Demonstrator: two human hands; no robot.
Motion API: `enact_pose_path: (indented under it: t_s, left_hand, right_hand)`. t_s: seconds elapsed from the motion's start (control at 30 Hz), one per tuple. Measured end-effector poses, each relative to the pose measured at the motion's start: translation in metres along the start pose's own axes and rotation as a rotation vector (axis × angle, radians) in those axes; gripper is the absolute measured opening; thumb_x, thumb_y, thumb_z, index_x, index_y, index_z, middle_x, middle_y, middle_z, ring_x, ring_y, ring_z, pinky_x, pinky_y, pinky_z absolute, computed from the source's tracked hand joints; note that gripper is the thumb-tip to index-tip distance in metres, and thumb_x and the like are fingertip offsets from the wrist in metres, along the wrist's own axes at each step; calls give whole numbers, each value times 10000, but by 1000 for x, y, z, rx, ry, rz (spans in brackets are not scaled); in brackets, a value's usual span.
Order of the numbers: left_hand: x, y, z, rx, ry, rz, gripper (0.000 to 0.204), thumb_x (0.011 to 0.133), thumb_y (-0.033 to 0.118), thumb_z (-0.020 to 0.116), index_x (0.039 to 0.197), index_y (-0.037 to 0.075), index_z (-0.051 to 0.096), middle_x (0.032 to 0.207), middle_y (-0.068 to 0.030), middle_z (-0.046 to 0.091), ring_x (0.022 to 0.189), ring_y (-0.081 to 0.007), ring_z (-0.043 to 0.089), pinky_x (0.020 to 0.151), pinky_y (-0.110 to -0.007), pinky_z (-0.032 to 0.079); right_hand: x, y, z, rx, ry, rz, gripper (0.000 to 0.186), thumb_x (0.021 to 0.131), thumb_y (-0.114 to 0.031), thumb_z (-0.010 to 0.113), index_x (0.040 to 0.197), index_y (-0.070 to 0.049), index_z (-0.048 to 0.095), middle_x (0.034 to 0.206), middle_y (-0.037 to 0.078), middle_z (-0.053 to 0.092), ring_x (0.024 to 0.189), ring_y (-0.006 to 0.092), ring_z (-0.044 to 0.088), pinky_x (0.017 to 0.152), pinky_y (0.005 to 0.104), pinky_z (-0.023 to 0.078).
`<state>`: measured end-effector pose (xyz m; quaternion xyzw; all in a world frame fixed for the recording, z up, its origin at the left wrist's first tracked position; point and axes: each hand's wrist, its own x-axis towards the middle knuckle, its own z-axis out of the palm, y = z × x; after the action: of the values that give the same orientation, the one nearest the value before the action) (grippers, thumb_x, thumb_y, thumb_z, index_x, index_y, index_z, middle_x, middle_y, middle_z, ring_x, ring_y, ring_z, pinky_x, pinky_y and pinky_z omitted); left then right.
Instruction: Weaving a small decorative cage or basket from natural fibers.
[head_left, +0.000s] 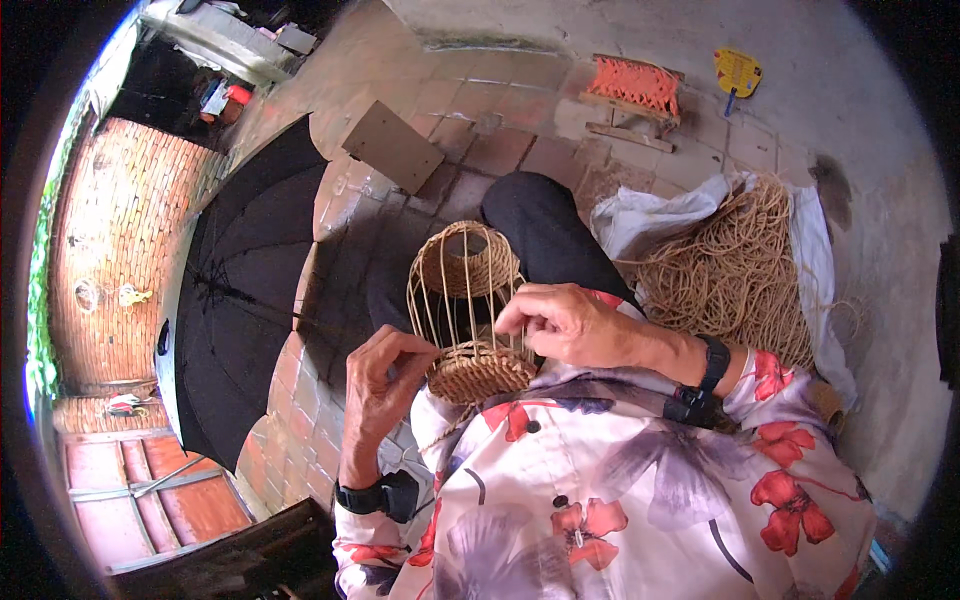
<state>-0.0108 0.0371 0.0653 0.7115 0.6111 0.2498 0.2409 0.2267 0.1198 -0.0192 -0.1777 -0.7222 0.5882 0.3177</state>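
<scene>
A partly woven basket (482,376) of tan cord sits in front of my body, by my lap. Thin upright stakes (455,300) join its near braided band to a far woven band (465,262). At the left end of the near band, my left hand (383,382) pinches the edge between thumb and fingers. Across from it, my right hand (572,322) is curled closed against the stakes on the right; what its fingertips hold is hidden. A loose cord end (445,430) trails below the basket on the left.
To the right, a heap of tan cord (725,275) lies on a white sack (640,215). An open black umbrella (245,290) stands at left. Farther off are a flat board (393,147), a low stool with orange webbing (635,84) and a yellow hand fan (737,72).
</scene>
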Motion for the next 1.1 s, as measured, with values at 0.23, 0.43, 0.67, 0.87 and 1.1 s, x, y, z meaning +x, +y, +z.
enact_pose_path:
  t_s: [0.23, 0.43, 0.67, 0.87, 1.1]
  left_hand:
    - [-25, -26, 5, -516, 0, -284, 64, 865, 54, 629, 849, 8, 588, 769, -2, 590, 702, -65, 542, 658, -226, 455]
    - [-31, -30, 16, -722, 34, -330, 90, 883, 107, 635, 876, 38, 577, 785, 24, 570, 729, -51, 511, 679, -208, 422]
    - [-33, -31, 13, -740, 17, -324, 96, 897, 122, 619, 902, 38, 573, 797, 39, 555, 712, -39, 478, 657, -199, 398]
    - [-37, -34, 16, -430, 328, -208, 69, 856, 77, 622, 859, 26, 575, 791, 25, 516, 660, -33, 409, 562, -199, 339]
    - [-50, -26, 35, -363, 222, -109, 161, 821, 22, 610, 977, 13, 648, 813, -63, 580, 719, -116, 570, 637, -243, 453]
  right_hand:
    - [0, -14, 10, -46, -149, 59, 461, 770, -89, 647, 1200, -27, 493, 926, 178, 648, 736, 261, 655, 649, 353, 525]
    - [0, -11, 11, -135, -166, -118, 444, 787, -81, 676, 1202, -63, 520, 930, 179, 673, 658, 221, 682, 592, 305, 533]
    - [15, -30, -9, -393, -168, -73, 241, 790, -239, 669, 925, -50, 604, 755, 128, 633, 700, 306, 640, 616, 385, 498]
    - [70, -8, -3, -562, 68, -515, 156, 786, -164, 671, 870, -40, 627, 827, 101, 617, 686, 279, 606, 627, 357, 489]
    - [74, 2, 12, -709, -65, -358, 141, 798, -227, 630, 764, -91, 615, 654, 62, 585, 647, 262, 600, 630, 376, 447]
